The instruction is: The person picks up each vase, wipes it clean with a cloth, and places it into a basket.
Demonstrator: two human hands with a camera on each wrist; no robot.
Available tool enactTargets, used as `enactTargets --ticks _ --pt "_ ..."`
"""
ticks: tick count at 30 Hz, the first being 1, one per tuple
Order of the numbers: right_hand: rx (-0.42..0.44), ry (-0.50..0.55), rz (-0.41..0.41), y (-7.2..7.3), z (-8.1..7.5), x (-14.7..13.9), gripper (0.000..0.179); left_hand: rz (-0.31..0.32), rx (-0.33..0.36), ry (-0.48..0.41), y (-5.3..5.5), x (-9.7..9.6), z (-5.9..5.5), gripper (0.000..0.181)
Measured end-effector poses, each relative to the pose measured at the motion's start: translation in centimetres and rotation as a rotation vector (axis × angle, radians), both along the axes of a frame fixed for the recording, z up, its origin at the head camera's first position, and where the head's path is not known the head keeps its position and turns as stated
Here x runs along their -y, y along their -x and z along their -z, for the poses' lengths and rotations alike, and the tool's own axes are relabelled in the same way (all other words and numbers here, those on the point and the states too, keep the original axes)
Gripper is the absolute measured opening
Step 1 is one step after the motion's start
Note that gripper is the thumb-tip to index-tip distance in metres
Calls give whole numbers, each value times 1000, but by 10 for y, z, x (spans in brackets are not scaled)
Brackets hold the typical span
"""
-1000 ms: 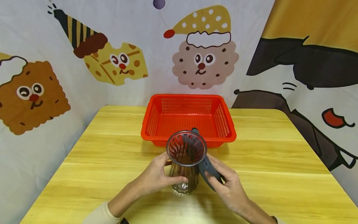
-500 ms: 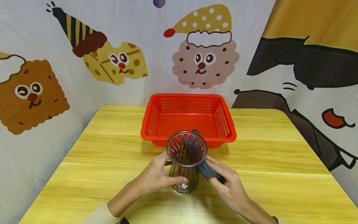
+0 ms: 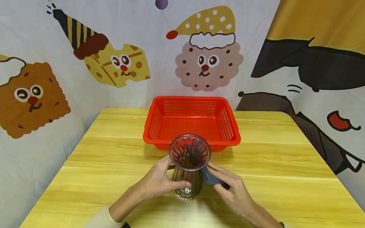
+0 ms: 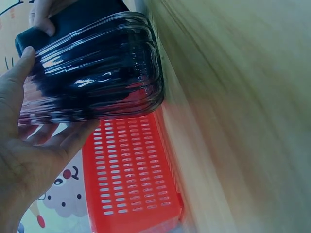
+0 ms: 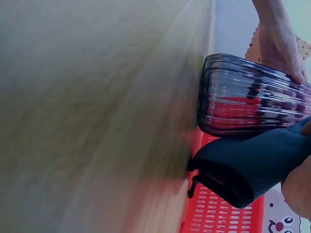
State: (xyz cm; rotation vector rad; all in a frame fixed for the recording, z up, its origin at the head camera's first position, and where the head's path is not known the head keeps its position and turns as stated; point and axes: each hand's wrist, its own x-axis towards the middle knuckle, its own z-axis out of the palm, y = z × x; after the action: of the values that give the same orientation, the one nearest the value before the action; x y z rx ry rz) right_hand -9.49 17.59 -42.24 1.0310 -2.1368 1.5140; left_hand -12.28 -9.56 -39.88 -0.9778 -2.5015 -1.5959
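A smoky, ribbed glass vase (image 3: 194, 179) with a wide round mouth stands upright in front of me, its mouth tipped slightly towards the head camera. My left hand (image 3: 159, 179) grips its left side, thumb across the front. On the other side, my right hand (image 3: 232, 188) pinches a dark blue-grey cloth (image 3: 210, 176) against the glass. In the right wrist view the cloth (image 5: 257, 158) hangs in a fold along the ribbed vase (image 5: 233, 104). Whether the vase's base touches the table cannot be told.
A red plastic basket (image 3: 149, 139) with slotted walls sits just behind the vase on the wood-patterned table (image 3: 114, 148). Beyond the table hangs a white backdrop (image 3: 162, 63) with cartoon figures.
The cloth's dark upper end, earlier visible beside the vase's rim, has dropped out of sight. My right fingers have shifted slightly along the cloth. The left hand and vase stay nearly still.
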Motion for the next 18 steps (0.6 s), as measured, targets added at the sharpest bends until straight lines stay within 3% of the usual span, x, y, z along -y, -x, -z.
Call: enactTargets --ticks 10,18 --pt "-34 -42 34 1 12 -4 56 -1 6 12 1 0 0 82" --pt "10 -181 34 -1 2 -10 49 -1 13 11 1 -1 -1 82"
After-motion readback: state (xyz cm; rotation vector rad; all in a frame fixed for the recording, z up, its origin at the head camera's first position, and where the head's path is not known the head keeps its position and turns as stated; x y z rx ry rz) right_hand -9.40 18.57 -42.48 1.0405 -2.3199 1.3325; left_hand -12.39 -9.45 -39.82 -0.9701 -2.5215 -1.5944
